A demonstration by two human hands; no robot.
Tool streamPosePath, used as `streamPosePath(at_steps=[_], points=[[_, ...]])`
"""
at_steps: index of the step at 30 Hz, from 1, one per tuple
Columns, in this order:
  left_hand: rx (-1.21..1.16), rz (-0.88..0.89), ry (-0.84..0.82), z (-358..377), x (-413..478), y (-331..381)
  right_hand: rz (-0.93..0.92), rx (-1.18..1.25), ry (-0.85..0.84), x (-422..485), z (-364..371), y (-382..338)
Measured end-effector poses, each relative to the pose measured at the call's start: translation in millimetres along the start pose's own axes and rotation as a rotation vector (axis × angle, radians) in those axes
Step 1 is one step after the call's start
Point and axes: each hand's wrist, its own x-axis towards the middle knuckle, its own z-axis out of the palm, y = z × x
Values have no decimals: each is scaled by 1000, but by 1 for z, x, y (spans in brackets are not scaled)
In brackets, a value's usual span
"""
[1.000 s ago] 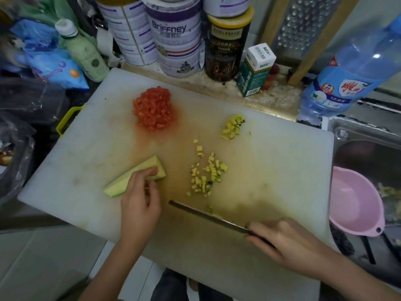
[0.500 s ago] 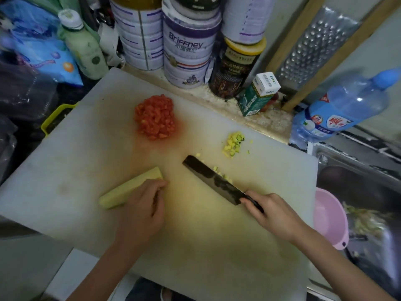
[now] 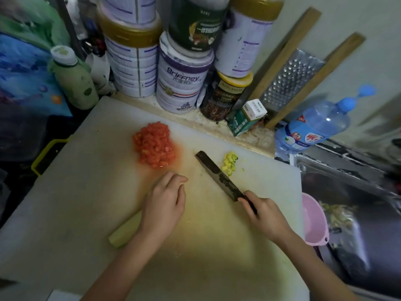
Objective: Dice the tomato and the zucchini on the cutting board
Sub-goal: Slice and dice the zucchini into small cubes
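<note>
On the white cutting board [image 3: 82, 192], a heap of diced tomato [image 3: 154, 145] lies at the far middle. To its right sits a small pile of diced zucchini [image 3: 229, 162]. My right hand [image 3: 263, 216] grips the handle of a dark cleaver [image 3: 217, 177], and the blade's far side lies against the zucchini pile. A long uncut zucchini wedge [image 3: 124, 232] lies near the board's front, partly hidden under my left wrist. My left hand [image 3: 165, 205] hovers over the board between wedge and tomato, fingers relaxed and holding nothing.
Stacked tins [image 3: 182, 83], a dark jar [image 3: 225, 98], a green bottle [image 3: 74, 80] and a small carton [image 3: 247, 118] crowd the board's far edge. A grater [image 3: 290, 81] leans on the wall. At the right are a blue bottle [image 3: 314, 129], and a sink with a pink bowl [image 3: 314, 220].
The cleaver swept the scattered zucchini dice up into the far pile. My left hand let go of the zucchini wedge and moved forward toward the tomato.
</note>
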Motion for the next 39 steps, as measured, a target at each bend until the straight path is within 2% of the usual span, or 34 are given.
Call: streamPosePath(at_steps=[4,11,14,18,25,31,33,35,39], points=[[20,-44,-100,3,19,-5,62,-17,79,-26,-5,-10],[221,-186,-347,50,72,16,429,396,209,-66,7,-22],[267,-212,-342,68,87,23,565,425,268,-71,15,-23],[275,-185,-338,91,89,35,620,404,293,-70,29,-29],[144,-131,-331,110,75,56,524,549,274,-37,28,-31],[183,-145,-42,97,61,56,397,544,252,-15,0,24],[205,-172,-93,98,49,55,370,506,199,-7,-4,43],[243,-203,-222,102,34,51,323,473,144,-2,-4,54],[464,-109,-367,120,13,37,154,438,47,-4,-3,61]])
